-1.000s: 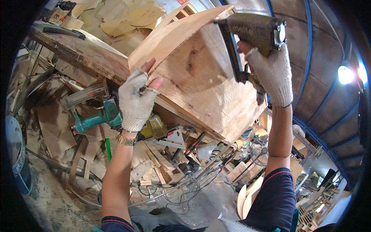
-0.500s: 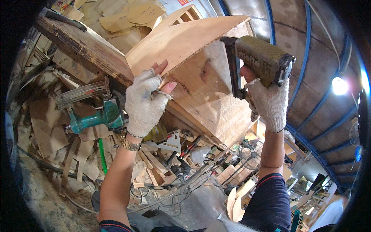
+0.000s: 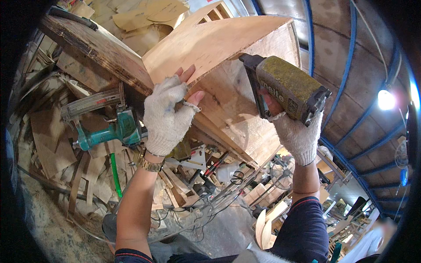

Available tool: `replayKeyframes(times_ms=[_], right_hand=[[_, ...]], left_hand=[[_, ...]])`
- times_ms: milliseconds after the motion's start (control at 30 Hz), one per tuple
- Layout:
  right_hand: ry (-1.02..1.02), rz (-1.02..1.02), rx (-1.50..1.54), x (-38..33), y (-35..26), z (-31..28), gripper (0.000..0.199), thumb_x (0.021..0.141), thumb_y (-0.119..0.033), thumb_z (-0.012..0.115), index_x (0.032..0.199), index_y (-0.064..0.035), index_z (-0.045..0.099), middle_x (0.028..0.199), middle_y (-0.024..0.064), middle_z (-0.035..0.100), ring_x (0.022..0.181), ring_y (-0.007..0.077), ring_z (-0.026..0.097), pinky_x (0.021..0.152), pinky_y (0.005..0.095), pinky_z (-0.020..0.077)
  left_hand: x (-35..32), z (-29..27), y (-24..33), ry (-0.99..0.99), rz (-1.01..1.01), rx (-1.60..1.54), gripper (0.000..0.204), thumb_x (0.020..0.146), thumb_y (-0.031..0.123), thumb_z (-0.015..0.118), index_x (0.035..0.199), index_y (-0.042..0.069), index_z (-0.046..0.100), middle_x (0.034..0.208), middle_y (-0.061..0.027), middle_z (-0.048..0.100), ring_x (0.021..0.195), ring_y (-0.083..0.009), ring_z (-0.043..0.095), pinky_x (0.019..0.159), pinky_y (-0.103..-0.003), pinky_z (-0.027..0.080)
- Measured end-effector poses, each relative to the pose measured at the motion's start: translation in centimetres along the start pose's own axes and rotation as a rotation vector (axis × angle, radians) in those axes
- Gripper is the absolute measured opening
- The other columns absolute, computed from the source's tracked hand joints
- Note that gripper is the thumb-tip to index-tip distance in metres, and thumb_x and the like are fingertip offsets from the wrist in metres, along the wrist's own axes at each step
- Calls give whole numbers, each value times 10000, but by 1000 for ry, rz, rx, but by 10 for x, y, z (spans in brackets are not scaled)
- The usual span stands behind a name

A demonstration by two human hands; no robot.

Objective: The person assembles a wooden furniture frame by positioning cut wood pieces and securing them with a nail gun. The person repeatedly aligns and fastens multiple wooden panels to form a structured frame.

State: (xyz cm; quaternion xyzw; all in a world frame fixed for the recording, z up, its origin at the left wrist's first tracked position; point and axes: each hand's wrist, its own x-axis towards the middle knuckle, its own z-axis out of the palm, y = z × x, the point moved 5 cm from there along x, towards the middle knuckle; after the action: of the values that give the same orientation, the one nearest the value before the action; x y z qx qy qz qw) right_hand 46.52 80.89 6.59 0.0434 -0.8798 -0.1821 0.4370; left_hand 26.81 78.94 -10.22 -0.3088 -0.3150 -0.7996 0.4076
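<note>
My right hand (image 3: 298,131), in a white fingerless knit glove, grips an olive-brown, worn pneumatic stapler (image 3: 287,87). The tool's dark nose lies along the side of a plywood box frame (image 3: 234,98). My left hand (image 3: 169,107), gloved alike, pinches the near edge of the plywood top panel (image 3: 201,48), fingers on its upper face and thumb on the side below. A gold-coloured watch (image 3: 150,163) sits on my left wrist. The stapler's handle is hidden in my right palm.
A teal nail gun (image 3: 109,133) with a green hose (image 3: 115,175) hangs left of my left hand. A thick wooden board (image 3: 96,48) borders the panel. Below are wood offcuts (image 3: 85,175), hand tools, cables and a fan (image 3: 281,175). A person in light clothing (image 3: 368,243) is at the lower right.
My right hand and the stapler have shifted down and slightly left, away from the panel's far corner, and the tool has tilted. My left hand keeps its hold on the panel edge.
</note>
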Motion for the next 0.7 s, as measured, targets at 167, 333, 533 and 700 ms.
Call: replayKeyframes(times_ms=[167, 333, 533, 700], right_hand=[[-73, -144, -393, -6, -8, -8, 446, 802, -160, 829, 1194, -7, 680, 1095, 111, 752, 995, 205, 731, 857, 338, 571], [-19, -153, -371, -29, 23, -9, 459, 834, -191, 845, 1212, 5, 673, 1099, 135, 753, 972, 204, 738, 833, 344, 576], [-88, -10, -232, -57, 58, -17, 438, 805, -149, 811, 1200, -10, 685, 1109, 127, 755, 1007, 224, 735, 886, 359, 562], [-224, -116, -386, -72, 70, -20, 517, 793, -137, 778, 1277, -15, 643, 1187, 144, 727, 1097, 255, 706, 943, 373, 542]], left_hand=[[1, -1, 0, -30, -47, -31, 297, 834, 188, 807, 846, -59, 642, 1233, -166, 710, 1199, -347, 653, 956, -372, 509], [0, 2, 1, -8, -27, -52, 306, 870, 173, 799, 931, -97, 667, 1248, -152, 719, 1134, -277, 693, 961, -339, 509], [-10, -6, -16, 59, -71, -35, 277, 861, 153, 826, 1050, -36, 751, 1135, -131, 752, 1100, -214, 669, 1012, -336, 475], [-14, -5, -24, 52, -91, -28, 319, 923, 167, 777, 1114, -83, 724, 1125, -99, 724, 1076, -156, 610, 1008, -309, 443]])
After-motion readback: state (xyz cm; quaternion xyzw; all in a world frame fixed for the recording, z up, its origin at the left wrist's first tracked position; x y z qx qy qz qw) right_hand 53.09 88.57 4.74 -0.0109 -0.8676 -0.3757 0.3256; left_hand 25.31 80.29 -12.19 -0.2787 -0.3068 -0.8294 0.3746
